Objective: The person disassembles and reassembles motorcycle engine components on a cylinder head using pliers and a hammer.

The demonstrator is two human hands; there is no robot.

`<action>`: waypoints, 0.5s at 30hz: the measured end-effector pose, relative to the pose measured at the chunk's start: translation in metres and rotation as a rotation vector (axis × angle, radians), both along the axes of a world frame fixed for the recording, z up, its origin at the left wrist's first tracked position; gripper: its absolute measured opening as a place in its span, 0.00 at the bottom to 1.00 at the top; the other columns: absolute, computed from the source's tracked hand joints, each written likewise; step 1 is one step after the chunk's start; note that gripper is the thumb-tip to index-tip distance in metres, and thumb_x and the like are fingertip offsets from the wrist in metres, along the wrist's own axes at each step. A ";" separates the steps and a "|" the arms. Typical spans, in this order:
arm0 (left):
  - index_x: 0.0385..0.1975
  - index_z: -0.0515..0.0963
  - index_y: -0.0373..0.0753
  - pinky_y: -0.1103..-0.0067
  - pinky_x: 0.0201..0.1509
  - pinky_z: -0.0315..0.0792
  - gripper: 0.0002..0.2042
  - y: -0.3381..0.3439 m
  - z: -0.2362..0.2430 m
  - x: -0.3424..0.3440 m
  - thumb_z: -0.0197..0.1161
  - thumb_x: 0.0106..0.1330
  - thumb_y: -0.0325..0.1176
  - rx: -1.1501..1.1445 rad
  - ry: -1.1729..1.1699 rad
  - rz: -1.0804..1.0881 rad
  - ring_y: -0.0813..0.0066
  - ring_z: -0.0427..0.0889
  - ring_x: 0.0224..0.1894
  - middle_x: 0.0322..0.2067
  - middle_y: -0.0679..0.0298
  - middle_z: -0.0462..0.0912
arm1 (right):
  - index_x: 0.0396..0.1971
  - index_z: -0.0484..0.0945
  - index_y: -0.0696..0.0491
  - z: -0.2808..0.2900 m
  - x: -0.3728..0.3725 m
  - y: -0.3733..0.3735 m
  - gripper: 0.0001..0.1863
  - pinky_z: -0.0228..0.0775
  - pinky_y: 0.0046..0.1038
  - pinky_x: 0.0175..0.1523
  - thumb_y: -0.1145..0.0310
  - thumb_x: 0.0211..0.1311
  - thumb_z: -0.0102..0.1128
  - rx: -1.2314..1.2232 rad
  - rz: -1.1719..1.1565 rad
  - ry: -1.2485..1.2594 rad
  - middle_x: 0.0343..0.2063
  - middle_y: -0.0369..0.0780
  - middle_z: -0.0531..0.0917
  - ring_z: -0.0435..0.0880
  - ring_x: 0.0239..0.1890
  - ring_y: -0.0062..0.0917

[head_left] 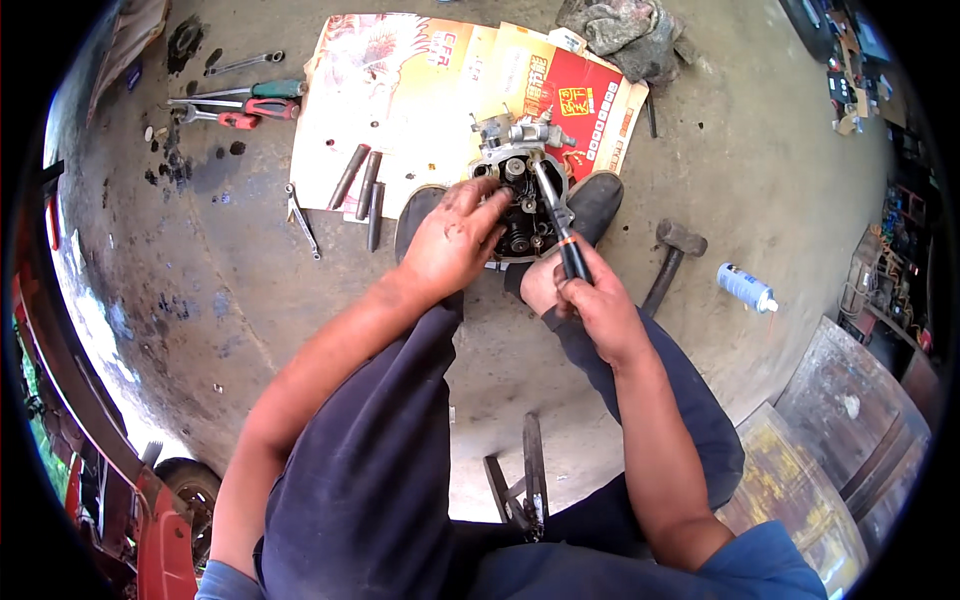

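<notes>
An engine cylinder head (521,222) with dark, oily valve parts inside its open casing sits between my shoes. My left hand (455,232) lies over its left side, fingers bent onto the casing and gripping it. Closed around the black handle of a ratchet wrench (556,213) with an orange ring is my right hand (600,305). The wrench slants up and left, and its metal end reaches the upper right part of the casing. What the wrench tip sits on is too small to tell.
Flattened printed cardboard (400,110) lies beyond, with several metal rods (360,185) on its near edge. Screwdrivers (250,92) and spanners (302,222) lie left. At right are a hammer (680,240) and spray can (746,287). A dirty rag (630,35) lies at the back.
</notes>
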State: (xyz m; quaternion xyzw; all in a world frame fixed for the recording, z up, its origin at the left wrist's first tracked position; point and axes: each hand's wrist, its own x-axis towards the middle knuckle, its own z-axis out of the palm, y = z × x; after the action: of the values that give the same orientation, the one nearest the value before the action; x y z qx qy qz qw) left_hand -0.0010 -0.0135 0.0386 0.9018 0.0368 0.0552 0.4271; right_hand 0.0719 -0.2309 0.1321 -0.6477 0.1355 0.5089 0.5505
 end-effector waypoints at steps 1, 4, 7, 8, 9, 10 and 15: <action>0.65 0.71 0.34 0.59 0.65 0.74 0.29 -0.001 0.002 0.002 0.70 0.64 0.29 0.032 0.021 0.037 0.43 0.76 0.61 0.62 0.46 0.74 | 0.76 0.61 0.55 -0.002 -0.002 0.001 0.35 0.71 0.21 0.46 0.78 0.67 0.50 -0.038 0.034 -0.122 0.40 0.33 0.77 0.75 0.38 0.17; 0.71 0.60 0.27 0.61 0.72 0.67 0.40 -0.004 0.002 0.008 0.73 0.61 0.33 0.173 0.069 0.006 0.42 0.67 0.70 0.69 0.39 0.65 | 0.76 0.60 0.57 -0.011 -0.004 0.008 0.33 0.68 0.22 0.56 0.75 0.71 0.51 -0.105 0.110 -0.405 0.49 0.35 0.77 0.75 0.46 0.17; 0.72 0.56 0.23 0.62 0.74 0.65 0.44 -0.001 -0.006 0.011 0.74 0.60 0.36 0.192 0.162 0.078 0.42 0.65 0.72 0.69 0.35 0.63 | 0.76 0.59 0.57 -0.019 -0.010 0.017 0.32 0.64 0.24 0.67 0.73 0.74 0.53 -0.119 0.196 -0.667 0.60 0.39 0.77 0.75 0.58 0.20; 0.72 0.55 0.22 0.62 0.75 0.64 0.45 0.001 -0.010 0.012 0.74 0.60 0.37 0.168 0.209 0.114 0.42 0.65 0.72 0.69 0.34 0.63 | 0.76 0.60 0.56 -0.020 -0.012 0.019 0.31 0.63 0.24 0.68 0.71 0.75 0.53 -0.116 0.155 -0.570 0.63 0.41 0.76 0.74 0.62 0.21; 0.72 0.54 0.22 0.62 0.75 0.64 0.46 0.002 -0.012 0.011 0.74 0.61 0.38 0.110 0.244 0.103 0.41 0.66 0.71 0.69 0.33 0.64 | 0.76 0.61 0.55 -0.022 -0.014 0.021 0.31 0.62 0.25 0.70 0.70 0.76 0.53 -0.116 0.111 -0.473 0.66 0.43 0.75 0.73 0.66 0.22; 0.72 0.53 0.21 0.62 0.75 0.64 0.46 0.003 -0.015 0.010 0.74 0.61 0.38 0.051 0.279 0.092 0.40 0.66 0.71 0.68 0.33 0.64 | 0.75 0.62 0.55 -0.021 -0.012 0.026 0.30 0.62 0.25 0.70 0.70 0.76 0.53 -0.136 0.131 -0.452 0.67 0.44 0.75 0.73 0.67 0.23; 0.73 0.52 0.21 0.62 0.74 0.65 0.47 0.002 -0.019 0.009 0.73 0.63 0.40 -0.006 0.281 0.083 0.37 0.68 0.69 0.67 0.31 0.66 | 0.75 0.64 0.56 -0.029 -0.016 0.026 0.30 0.67 0.26 0.66 0.71 0.75 0.56 -0.069 -0.017 -0.776 0.56 0.43 0.82 0.77 0.60 0.22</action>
State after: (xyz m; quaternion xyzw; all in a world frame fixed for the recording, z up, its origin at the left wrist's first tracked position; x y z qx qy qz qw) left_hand 0.0081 -0.0111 0.0195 0.8971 0.1338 -0.0541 0.4176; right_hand 0.0564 -0.2052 0.1027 -0.8090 -0.0607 0.2168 0.5429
